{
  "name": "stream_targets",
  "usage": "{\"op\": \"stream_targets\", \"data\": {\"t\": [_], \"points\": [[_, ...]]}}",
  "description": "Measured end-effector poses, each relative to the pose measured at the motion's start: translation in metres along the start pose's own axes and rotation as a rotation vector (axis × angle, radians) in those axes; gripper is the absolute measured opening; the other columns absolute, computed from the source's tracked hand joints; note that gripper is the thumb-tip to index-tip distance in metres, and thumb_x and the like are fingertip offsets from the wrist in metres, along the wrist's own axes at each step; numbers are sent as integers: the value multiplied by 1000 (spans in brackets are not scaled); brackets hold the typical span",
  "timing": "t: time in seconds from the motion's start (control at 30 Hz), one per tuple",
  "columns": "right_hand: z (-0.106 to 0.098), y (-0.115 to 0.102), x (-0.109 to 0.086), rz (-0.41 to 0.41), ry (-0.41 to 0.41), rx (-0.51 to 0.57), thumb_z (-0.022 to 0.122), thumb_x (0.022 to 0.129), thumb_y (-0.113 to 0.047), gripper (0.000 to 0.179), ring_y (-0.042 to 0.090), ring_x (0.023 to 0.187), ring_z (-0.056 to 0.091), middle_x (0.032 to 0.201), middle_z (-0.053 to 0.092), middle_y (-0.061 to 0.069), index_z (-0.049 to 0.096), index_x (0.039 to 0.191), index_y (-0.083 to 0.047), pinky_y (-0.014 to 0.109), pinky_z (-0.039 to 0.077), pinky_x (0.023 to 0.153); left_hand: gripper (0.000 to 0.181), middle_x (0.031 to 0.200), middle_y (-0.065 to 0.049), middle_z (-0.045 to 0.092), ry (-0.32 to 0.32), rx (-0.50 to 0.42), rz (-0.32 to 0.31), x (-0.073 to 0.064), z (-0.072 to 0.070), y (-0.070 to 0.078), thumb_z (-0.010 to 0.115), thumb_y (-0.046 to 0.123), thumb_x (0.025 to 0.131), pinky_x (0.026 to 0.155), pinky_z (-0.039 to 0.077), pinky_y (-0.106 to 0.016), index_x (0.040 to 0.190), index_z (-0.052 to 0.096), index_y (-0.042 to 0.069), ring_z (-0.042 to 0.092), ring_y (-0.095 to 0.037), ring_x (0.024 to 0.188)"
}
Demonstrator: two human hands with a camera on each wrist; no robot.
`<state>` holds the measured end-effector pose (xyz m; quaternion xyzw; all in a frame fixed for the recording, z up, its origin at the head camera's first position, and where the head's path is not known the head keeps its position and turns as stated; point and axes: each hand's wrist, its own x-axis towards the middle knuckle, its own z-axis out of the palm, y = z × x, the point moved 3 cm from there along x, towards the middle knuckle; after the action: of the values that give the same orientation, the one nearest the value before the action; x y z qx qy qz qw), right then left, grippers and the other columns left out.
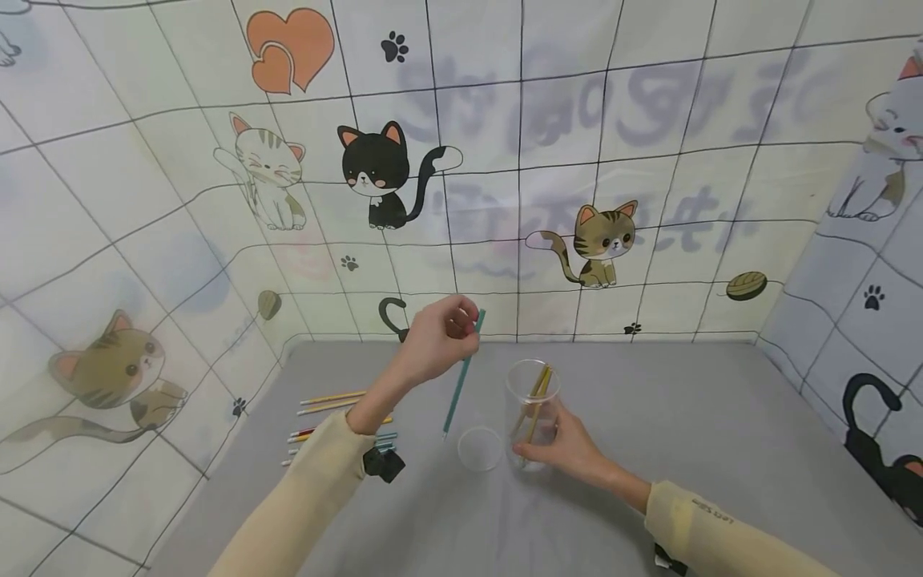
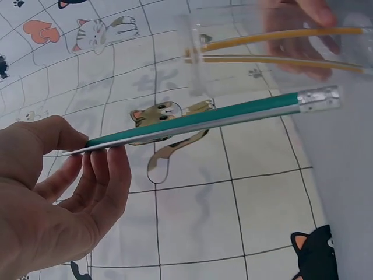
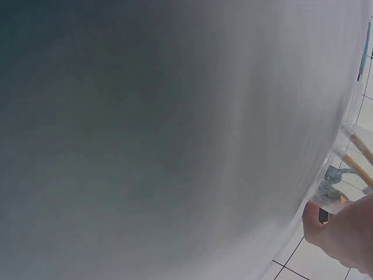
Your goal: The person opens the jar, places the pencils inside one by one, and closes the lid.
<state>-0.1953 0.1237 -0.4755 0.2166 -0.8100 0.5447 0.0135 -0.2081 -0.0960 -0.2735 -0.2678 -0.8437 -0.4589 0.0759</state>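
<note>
My left hand (image 1: 440,336) pinches a teal pencil (image 1: 463,377) near its upper end, above the table and left of a clear cup. In the left wrist view the pencil (image 2: 215,119) points its metal-capped eraser end away from the fingertips. My right hand (image 1: 570,445) grips the tall clear cup (image 1: 513,401) low on its side, thumb in front. Yellow pencils (image 1: 535,409) lean inside the cup. At the edge of the right wrist view, the right hand (image 3: 344,230) holds the cup's side.
A round clear lid (image 1: 479,449) lies on the grey tablecloth (image 1: 649,401), left of the cup. Several pencils (image 1: 332,399), yellow, red and teal, lie at the left, partly hidden by the left arm. Behind stands a cat-patterned curtain (image 1: 490,200).
</note>
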Motion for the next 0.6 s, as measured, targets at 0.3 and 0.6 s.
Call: {"op": "stream_targets", "data": {"t": [0.3, 0.6], "points": [[0, 0, -1, 13, -5, -16, 86, 78, -28, 79, 41, 120, 55, 129, 60, 13, 42, 141, -10, 61, 44, 95, 18, 85, -7, 63, 122, -60, 35, 21, 3, 21, 63, -1, 85, 60, 51, -30, 102, 60, 6, 64, -21, 74], [1, 2, -1, -2, -22, 4, 85, 80, -26, 74, 43, 121, 54, 128, 59, 13, 43, 139, -11, 62, 44, 96, 19, 88, -9, 64, 222, -131, 90, 32, 7, 38, 62, -2, 89, 67, 54, -32, 106, 58, 4, 66, -20, 79]]}}
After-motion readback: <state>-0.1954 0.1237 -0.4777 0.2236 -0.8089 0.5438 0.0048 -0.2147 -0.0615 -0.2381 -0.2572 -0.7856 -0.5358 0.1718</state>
